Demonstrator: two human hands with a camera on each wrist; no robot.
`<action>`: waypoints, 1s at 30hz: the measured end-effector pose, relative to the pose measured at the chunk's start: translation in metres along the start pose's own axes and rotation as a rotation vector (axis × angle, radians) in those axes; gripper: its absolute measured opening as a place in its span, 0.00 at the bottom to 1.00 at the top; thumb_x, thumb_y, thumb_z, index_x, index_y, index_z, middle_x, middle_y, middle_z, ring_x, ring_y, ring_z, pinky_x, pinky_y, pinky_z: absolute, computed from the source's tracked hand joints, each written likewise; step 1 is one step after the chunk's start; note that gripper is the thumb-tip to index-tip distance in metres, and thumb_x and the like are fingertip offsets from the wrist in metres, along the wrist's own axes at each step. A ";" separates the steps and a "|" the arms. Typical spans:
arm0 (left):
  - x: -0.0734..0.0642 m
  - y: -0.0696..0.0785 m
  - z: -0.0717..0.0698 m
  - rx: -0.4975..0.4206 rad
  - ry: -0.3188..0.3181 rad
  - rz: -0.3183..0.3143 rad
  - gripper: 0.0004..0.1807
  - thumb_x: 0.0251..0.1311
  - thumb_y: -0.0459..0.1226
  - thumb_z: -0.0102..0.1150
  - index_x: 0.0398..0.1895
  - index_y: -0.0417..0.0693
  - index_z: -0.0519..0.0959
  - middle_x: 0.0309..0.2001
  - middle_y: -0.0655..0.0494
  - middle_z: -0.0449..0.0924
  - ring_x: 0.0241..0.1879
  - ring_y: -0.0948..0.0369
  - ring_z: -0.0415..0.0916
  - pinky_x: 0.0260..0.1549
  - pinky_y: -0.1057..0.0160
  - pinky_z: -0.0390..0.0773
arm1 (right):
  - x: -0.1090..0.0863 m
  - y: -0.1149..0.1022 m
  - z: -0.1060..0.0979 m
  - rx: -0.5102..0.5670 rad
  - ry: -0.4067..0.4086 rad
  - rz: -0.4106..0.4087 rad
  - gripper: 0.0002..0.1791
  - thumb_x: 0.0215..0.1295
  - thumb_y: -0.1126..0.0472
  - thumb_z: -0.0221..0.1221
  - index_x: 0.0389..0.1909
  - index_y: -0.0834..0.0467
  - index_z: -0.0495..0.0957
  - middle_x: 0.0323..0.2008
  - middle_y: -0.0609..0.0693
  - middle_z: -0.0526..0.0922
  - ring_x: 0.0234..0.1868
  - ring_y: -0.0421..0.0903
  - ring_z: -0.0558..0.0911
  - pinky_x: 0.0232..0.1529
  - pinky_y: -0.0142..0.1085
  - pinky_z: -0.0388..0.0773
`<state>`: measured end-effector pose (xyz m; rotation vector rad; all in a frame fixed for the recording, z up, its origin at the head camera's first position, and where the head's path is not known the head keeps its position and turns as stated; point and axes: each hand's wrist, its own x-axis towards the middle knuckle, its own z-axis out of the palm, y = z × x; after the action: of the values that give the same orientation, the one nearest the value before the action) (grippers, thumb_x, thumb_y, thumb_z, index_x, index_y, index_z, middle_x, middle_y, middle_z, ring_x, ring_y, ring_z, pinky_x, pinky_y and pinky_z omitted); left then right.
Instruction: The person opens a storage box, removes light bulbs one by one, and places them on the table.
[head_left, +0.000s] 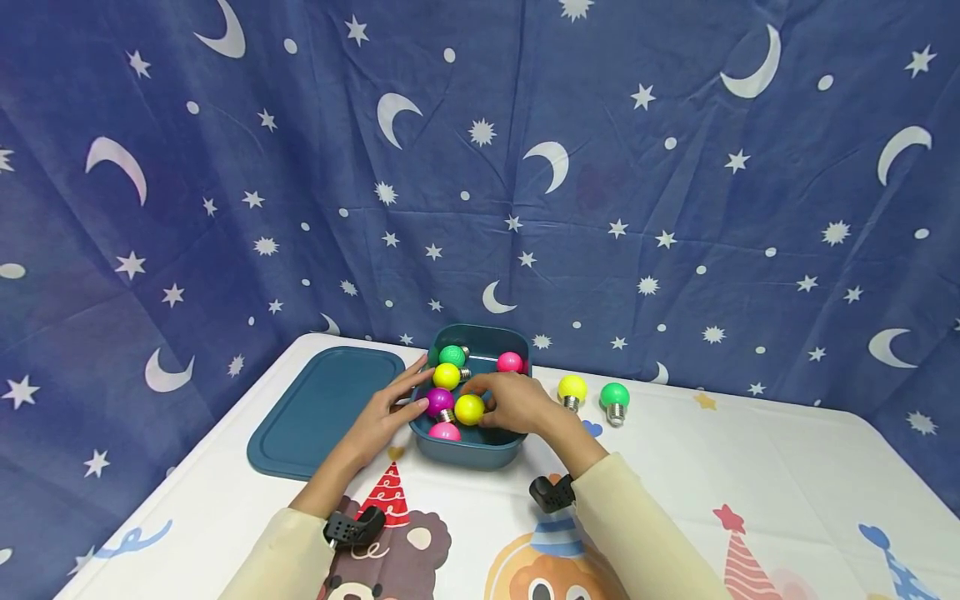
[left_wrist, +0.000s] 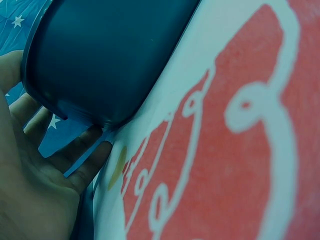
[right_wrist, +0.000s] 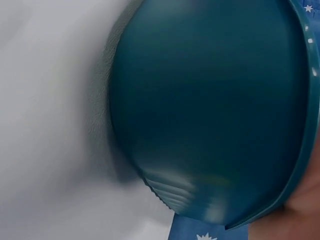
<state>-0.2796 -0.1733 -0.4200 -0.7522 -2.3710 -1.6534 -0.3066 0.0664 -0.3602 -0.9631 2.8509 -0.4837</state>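
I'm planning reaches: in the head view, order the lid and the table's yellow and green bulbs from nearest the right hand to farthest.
1. Yellow bulb: just right of the box.
2. Green bulb: farther right.
3. Lid: left of the box.

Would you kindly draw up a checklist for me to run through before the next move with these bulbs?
1. Bin upright, open side up: ok.
2. Left hand on the bin: ok, it touches the left side.
3. Right hand at the held bulb, a yellow one: ok, its fingers are around it inside the bin.
4. Grip firm: cannot tell; the right wrist view shows mainly the bin's outer wall.
5. Lid off the bin: ok, it lies to the left.
6. Table right of the bin free of bulbs: not ok; a yellow bulb and a green bulb are there.
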 end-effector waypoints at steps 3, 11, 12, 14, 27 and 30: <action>0.000 -0.001 0.000 0.006 0.000 0.000 0.28 0.65 0.41 0.54 0.68 0.43 0.67 0.74 0.55 0.52 0.71 0.48 0.49 0.63 0.39 0.57 | 0.001 0.000 0.000 -0.019 -0.007 -0.001 0.25 0.57 0.57 0.68 0.57 0.44 0.77 0.49 0.45 0.81 0.37 0.41 0.80 0.39 0.39 0.77; 0.000 -0.001 0.000 -0.005 0.004 -0.012 0.28 0.65 0.40 0.55 0.68 0.44 0.67 0.74 0.54 0.52 0.71 0.48 0.49 0.62 0.39 0.57 | 0.000 -0.001 0.002 -0.017 0.016 -0.010 0.25 0.57 0.57 0.68 0.57 0.46 0.77 0.47 0.47 0.82 0.35 0.40 0.79 0.39 0.39 0.78; 0.000 -0.001 0.000 -0.008 0.005 -0.010 0.28 0.65 0.40 0.55 0.68 0.43 0.67 0.74 0.54 0.52 0.71 0.48 0.49 0.62 0.39 0.58 | -0.001 -0.001 0.001 -0.013 0.020 -0.014 0.25 0.57 0.57 0.68 0.57 0.46 0.77 0.47 0.47 0.82 0.34 0.40 0.79 0.39 0.38 0.78; 0.000 0.000 0.000 -0.008 0.003 -0.013 0.28 0.65 0.40 0.55 0.68 0.44 0.67 0.74 0.55 0.52 0.71 0.48 0.49 0.62 0.39 0.58 | -0.002 -0.002 0.001 0.002 0.029 -0.023 0.25 0.56 0.57 0.68 0.57 0.48 0.77 0.47 0.47 0.82 0.33 0.39 0.79 0.39 0.38 0.78; 0.001 0.000 0.001 0.015 0.007 -0.001 0.28 0.65 0.40 0.55 0.68 0.43 0.67 0.73 0.52 0.53 0.71 0.46 0.50 0.61 0.38 0.59 | -0.022 -0.003 -0.001 0.255 0.284 -0.067 0.28 0.57 0.63 0.67 0.60 0.55 0.74 0.50 0.49 0.79 0.37 0.45 0.80 0.39 0.36 0.81; 0.001 -0.002 0.001 0.009 0.010 0.004 0.28 0.65 0.40 0.55 0.67 0.41 0.67 0.73 0.52 0.53 0.71 0.46 0.49 0.61 0.38 0.58 | -0.028 0.002 -0.001 0.300 0.380 -0.044 0.27 0.56 0.63 0.67 0.59 0.55 0.74 0.48 0.49 0.79 0.35 0.44 0.79 0.37 0.35 0.81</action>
<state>-0.2808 -0.1726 -0.4216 -0.7452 -2.3670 -1.6392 -0.2856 0.0849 -0.3600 -0.9648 2.9463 -1.1756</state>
